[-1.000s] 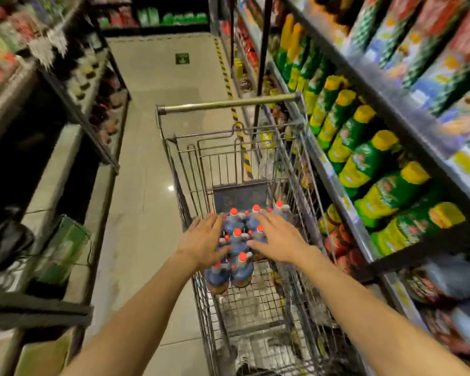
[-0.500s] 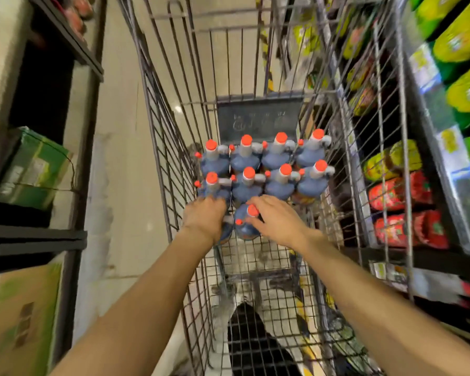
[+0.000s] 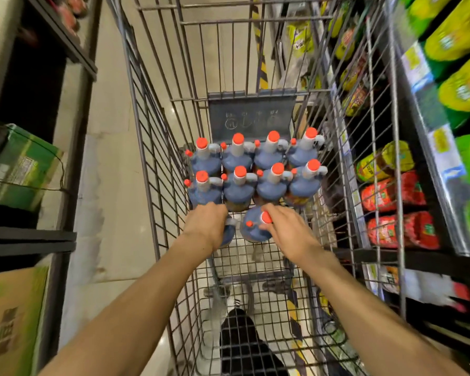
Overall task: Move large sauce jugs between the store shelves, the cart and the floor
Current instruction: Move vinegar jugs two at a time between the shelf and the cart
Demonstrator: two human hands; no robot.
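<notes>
Several large dark sauce jugs with orange caps stand in two rows at the far end of the wire cart. Two more jugs stand in front of them, nearer me. My left hand covers the top of the left front jug, fingers curled over it; its cap is hidden. My right hand grips the neck of the right front jug, thumb beside its orange cap. Both jugs sit on the cart floor.
Shelves on the right hold green and yellow bags and red packs. A green carton and a cardboard box sit on the left shelving. The tiled aisle floor runs between the left shelf and the cart. My shoe shows under the cart.
The view dropped from the whole aisle to looking down into the cart. Both hands lowered the two front jugs to the cart floor and stay on them.
</notes>
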